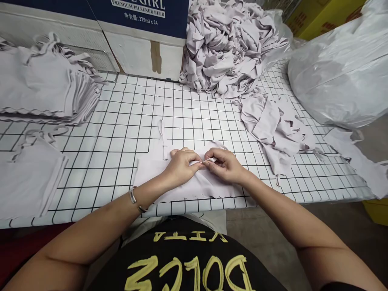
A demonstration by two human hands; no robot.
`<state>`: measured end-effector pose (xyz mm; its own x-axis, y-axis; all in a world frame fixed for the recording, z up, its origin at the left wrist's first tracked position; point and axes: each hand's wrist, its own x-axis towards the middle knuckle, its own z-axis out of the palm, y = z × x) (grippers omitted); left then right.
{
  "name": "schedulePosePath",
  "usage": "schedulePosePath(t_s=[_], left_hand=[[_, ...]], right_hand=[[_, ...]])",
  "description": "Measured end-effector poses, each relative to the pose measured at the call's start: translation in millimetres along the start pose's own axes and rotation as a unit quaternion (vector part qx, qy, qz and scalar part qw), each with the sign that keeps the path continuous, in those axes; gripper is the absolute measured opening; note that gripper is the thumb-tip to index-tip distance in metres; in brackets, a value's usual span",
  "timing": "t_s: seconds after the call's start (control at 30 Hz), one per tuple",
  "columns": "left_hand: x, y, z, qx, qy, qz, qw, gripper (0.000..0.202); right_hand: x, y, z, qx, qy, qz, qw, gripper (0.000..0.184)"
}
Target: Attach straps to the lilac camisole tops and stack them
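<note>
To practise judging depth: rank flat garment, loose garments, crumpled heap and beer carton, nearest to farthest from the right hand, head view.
1. flat garment, under the right hand, pinched.
2. loose garments, to the right.
3. crumpled heap, behind.
4. beer carton, back left.

Matt, soft lilac cloth garment (194, 184); smooth grid-printed worktop (136, 109); shiny metal bangle (133, 197); glossy crinkled plastic bag (339, 76); matt cardboard box (142, 36).

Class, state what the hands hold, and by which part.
The left hand and right hand pinch the pale garment at its far edge, mid-width.
</note>
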<state>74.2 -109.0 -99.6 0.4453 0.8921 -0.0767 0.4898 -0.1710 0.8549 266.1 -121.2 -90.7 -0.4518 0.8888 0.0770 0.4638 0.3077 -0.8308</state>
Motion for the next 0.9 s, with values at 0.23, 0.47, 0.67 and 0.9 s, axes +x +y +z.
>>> schedulePosePath(t_s=[0.23,0.47,0.67,0.9], left_hand=[[0.7,1.4,-2.2,-0.013,0.000,0.009,1.000,0.006],[-1.8,-2.3,0.2,0.027,0.001,0.026,0.999,0.007],[-1.7,-0.4,2.5,0.025,0.001,0.027,0.999,0.008],[0.9,2.0,-0.3,-0.011,0.002,0.007,1.000,0.005]], right_hand=[[-0.7,3.6,3.9,0.097,0.024,0.074,0.992,0.023],[-0.9,3.4,-11.9,-0.053,-0.026,-0.034,0.998,0.008],[-0.7,0.1,-7.2,-0.143,-0.024,-0.133,0.980,0.004],[-1.8,6.9,9.0,0.038,0.058,0.018,0.997,0.014]])
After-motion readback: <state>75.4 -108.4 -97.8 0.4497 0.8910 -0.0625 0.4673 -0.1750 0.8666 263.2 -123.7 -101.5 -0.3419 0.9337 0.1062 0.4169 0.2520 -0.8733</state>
